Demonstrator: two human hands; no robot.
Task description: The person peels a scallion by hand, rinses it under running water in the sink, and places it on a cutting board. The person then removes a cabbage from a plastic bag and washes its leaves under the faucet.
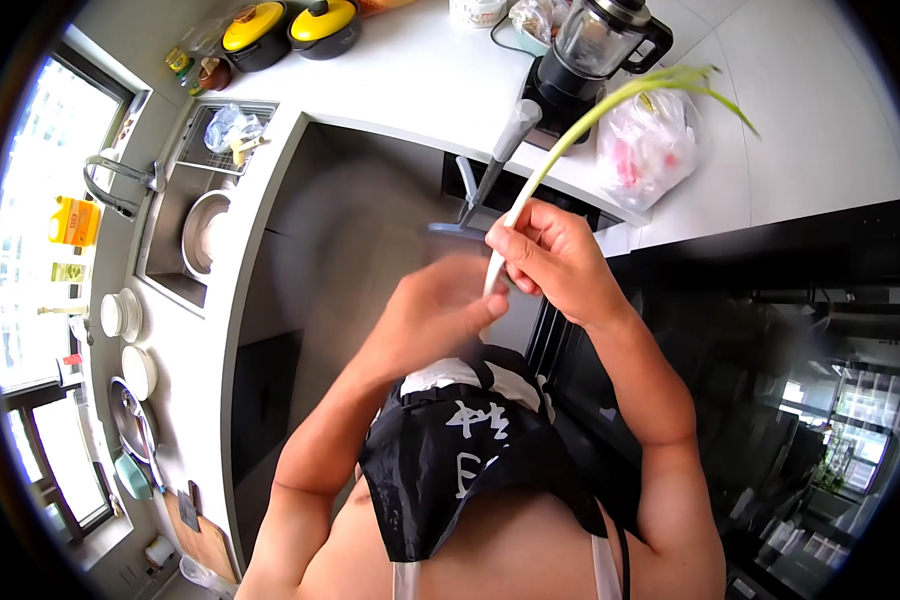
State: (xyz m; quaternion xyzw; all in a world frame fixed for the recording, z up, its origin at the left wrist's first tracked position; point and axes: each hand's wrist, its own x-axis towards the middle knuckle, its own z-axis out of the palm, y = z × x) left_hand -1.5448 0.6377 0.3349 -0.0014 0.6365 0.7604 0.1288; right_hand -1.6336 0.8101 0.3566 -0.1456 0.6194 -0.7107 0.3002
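Observation:
A long green onion (548,165), white at its lower end and green at its tip, slants up to the right in front of my chest. My right hand (550,258) pinches its pale stalk between thumb and fingers. Close to the white lower end, my left hand (435,312) is partly smeared by motion, its thumb near the stalk. Whether that hand grips the stalk cannot be made out. The green leaves reach over a plastic bag (648,148) on the counter.
On the counter (400,75) are two black pots with yellow lids (323,20) and a glass blender (595,45). A steel sink (165,225) holding a bowl (208,235) lies at the left. Below the counter edge stands a grey-handled tool (500,150).

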